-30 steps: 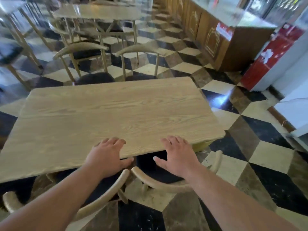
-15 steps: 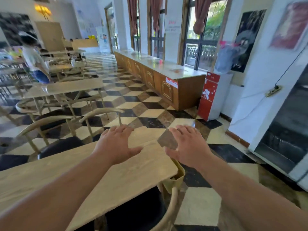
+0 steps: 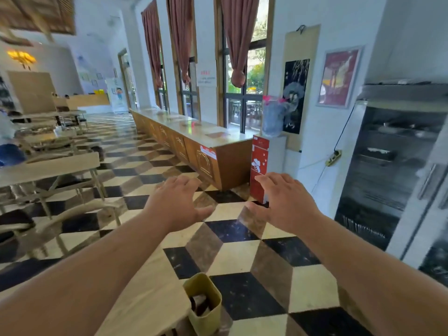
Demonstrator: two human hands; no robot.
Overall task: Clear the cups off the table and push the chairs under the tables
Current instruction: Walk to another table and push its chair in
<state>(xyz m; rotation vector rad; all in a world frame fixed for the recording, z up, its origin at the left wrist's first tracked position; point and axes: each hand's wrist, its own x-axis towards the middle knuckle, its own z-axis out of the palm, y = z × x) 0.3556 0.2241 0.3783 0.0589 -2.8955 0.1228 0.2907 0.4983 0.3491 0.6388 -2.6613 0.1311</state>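
My left hand (image 3: 178, 202) and my right hand (image 3: 282, 203) are raised in front of me, palms down, fingers spread, holding nothing. Below my left forearm lies the corner of a light wooden table (image 3: 150, 299). A small yellow bin (image 3: 204, 304) hangs at that corner, with dark scraps inside. At the left, a wooden chair with a curved back (image 3: 80, 209) stands by another table (image 3: 48, 166). No cup is in view.
A long wooden counter (image 3: 194, 146) runs along the windows. A red and white dispenser (image 3: 260, 168) stands at its near end. A glass-door cabinet (image 3: 392, 170) fills the right side. More tables and chairs (image 3: 55, 122) and a person's blue clothing (image 3: 9, 154) are at far left.
The view has swung up and right, from the tabletop to the room. My hands have left the chair backs and lifted off the table, still spread and holding nothing.
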